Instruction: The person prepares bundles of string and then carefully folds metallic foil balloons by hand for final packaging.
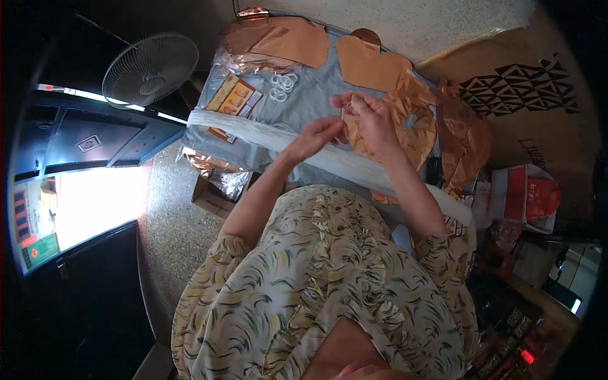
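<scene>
Grey-covered tabletop (pixel 304 101): copper-brown foil sheets (pixel 285 38) piled along the far edge, a heap of clear plastic rings (pixel 283 85) mid-table, a long bundle of white strands (pixel 253 130) lying across the near edge. Flat orange-and-yellow rectangular package (pixel 234 98) in clear wrap near the left edge. Red-and-white box (pixel 525 196) off the right side; a fan (pixel 150 68) off the left. Crinkled copper foil piece (pixel 405 126) toward the right edge. Right hand (pixel 370 117) has its fingers pinched on it; left hand (pixel 316 136) fingertips drawn together just beside, contact unclear.
</scene>
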{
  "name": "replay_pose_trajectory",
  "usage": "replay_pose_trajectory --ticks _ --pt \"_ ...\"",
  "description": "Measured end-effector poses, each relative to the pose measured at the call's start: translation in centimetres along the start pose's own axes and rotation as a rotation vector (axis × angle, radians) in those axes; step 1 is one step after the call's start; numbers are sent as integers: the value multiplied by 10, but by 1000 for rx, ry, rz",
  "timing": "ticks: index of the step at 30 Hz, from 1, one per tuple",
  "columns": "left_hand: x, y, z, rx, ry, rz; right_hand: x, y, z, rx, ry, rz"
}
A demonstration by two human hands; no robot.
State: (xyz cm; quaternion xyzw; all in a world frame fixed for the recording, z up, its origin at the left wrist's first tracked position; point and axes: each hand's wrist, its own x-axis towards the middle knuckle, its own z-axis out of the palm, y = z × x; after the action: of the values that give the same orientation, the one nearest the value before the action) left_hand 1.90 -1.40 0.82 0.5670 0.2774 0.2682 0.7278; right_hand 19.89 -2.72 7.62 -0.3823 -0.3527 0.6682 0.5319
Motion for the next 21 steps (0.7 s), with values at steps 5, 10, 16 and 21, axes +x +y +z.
replay_pose_trajectory --ticks 5,10,16,21 --pt "3 6 11 54 -44 -42 -7 5 -24 -1594 -117 -665" --pt "2 2 -11 145 -107 -91 -23 -6 -34 -1197 -243 -37" --pt "-1 9 6 -50 -120 28 -26 -17 -16 -58 -265 93" --pt "2 22 -6 102 -178 -71 -33 -14 -23 -1231 -269 -165"
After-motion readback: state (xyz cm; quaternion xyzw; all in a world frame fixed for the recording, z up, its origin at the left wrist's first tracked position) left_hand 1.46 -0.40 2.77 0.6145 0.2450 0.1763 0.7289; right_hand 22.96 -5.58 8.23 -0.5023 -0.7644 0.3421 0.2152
